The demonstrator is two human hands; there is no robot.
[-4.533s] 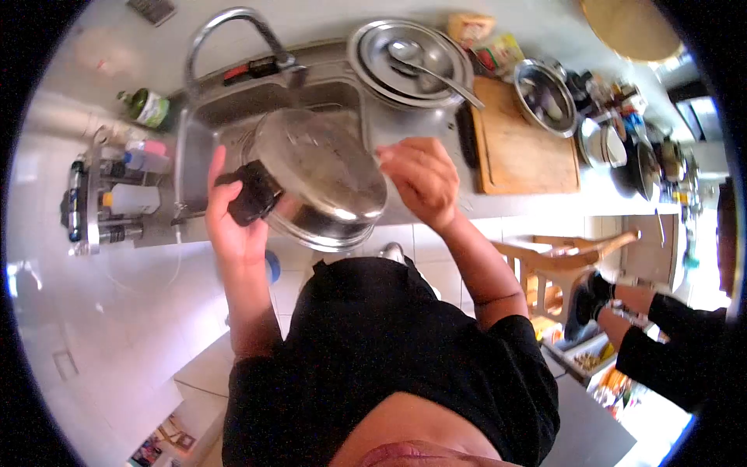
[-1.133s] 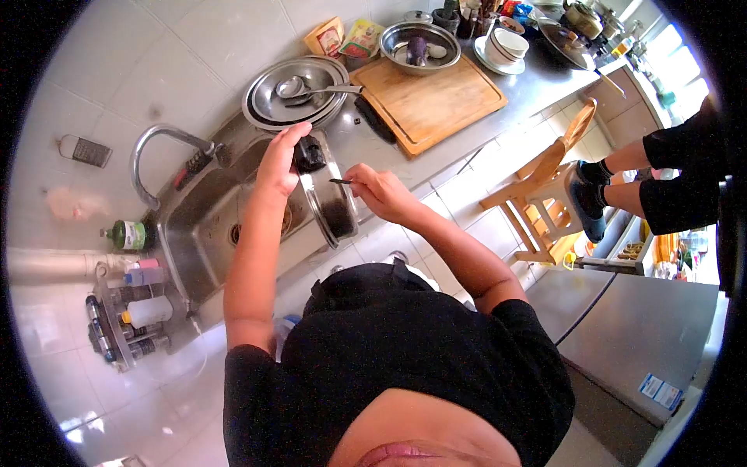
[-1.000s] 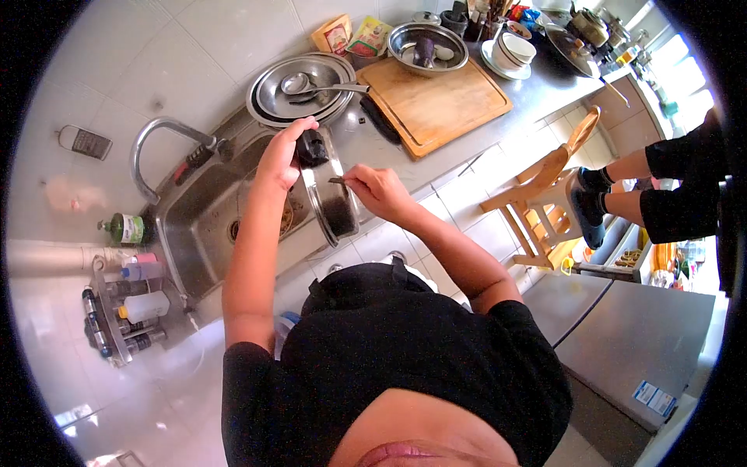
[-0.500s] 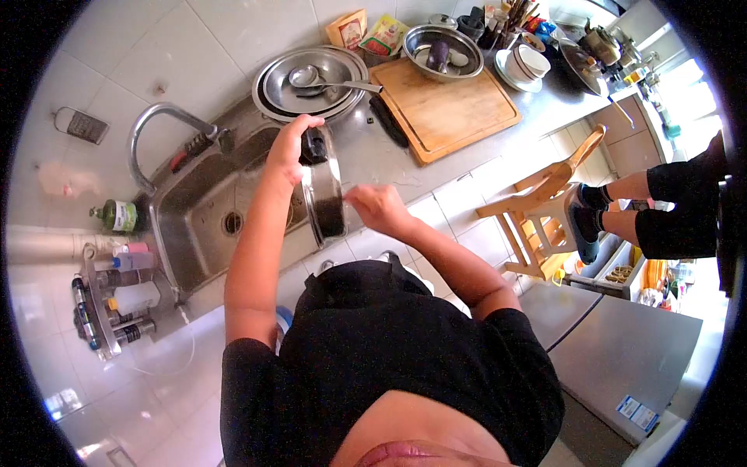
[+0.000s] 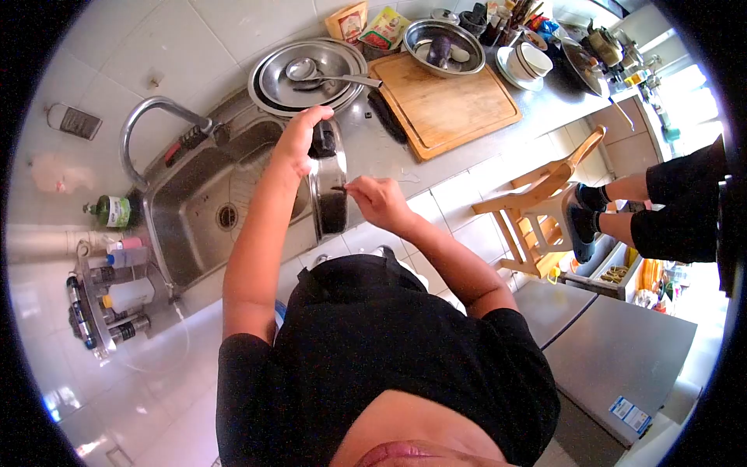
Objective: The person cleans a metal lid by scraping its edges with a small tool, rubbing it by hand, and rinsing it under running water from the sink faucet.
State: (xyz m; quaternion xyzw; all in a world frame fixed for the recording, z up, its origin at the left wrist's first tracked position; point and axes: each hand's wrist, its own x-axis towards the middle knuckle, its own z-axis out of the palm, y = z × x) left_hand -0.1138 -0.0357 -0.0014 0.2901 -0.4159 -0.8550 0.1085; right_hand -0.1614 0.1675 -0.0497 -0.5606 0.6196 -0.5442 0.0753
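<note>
My left hand (image 5: 298, 144) grips the upper part of what looks like a clear glass pot lid (image 5: 333, 204) with a black knob (image 5: 323, 142). The lid stands on edge, steeply tilted, over the front rim of the sink (image 5: 183, 233). Close against its right side is my right hand (image 5: 377, 201), with the fingers pinched together. A small dark sliver shows at these fingertips, over the lid's face; what it is I cannot make out.
Behind the sink arches a faucet (image 5: 152, 105). Nested steel basins (image 5: 268, 74) hold a ladle (image 5: 302, 70). To the right lie a cutting board (image 5: 447, 109) and a steel bowl (image 5: 416, 39) with an eggplant. Another person's legs (image 5: 622, 226) are by a wooden chair (image 5: 537, 194).
The lid and my left hand have shifted slightly right and up in view. My right fingertips now meet the lid's edge, and a dark sliver shows there. The view has moved slightly.
</note>
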